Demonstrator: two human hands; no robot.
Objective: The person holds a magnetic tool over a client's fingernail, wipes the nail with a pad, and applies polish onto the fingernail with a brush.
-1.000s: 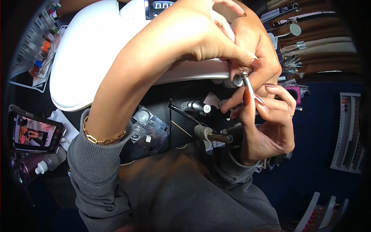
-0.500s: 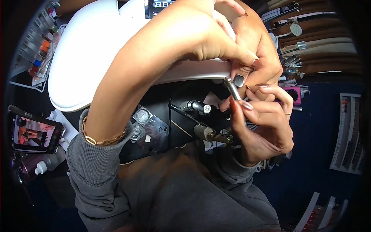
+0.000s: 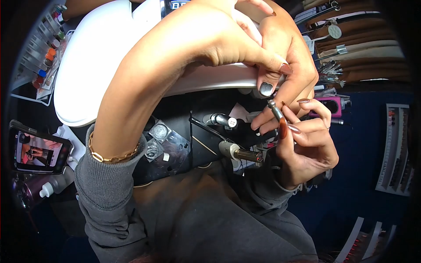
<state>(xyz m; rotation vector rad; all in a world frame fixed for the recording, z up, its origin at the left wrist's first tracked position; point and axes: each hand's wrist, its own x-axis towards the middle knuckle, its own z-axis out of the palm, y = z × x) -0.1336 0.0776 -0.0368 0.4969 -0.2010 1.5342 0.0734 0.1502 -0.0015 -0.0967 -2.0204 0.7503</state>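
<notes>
My left hand (image 3: 239, 44) reaches over a white lamp (image 3: 94, 65) and is closed around another person's hand (image 3: 291, 52), my brown-nailed thumb pressing beside its thumb. That thumb carries a shiny dark silver nail (image 3: 266, 89). In my right hand (image 3: 309, 147), a short silver metal stick with a ball-shaped tip (image 3: 276, 110) is pinched between thumb and fingers. Its ball end points up towards the silver nail, a small gap away. My other right fingers are curled near the other person's fingers.
Below the lamp lie a white bottle with a gold cap (image 3: 247, 154), a silver-capped bottle (image 3: 221, 120), a thin wooden stick (image 3: 205, 145) and small glitter pots (image 3: 160, 130). A phone (image 3: 39, 149) stands at left. A pink device (image 3: 326, 106) and brushes (image 3: 331, 72) are at right.
My right hand has moved slightly right and down, taking the metal stick's tip away from the silver nail. The held hand and my left hand have shifted a little left in view.
</notes>
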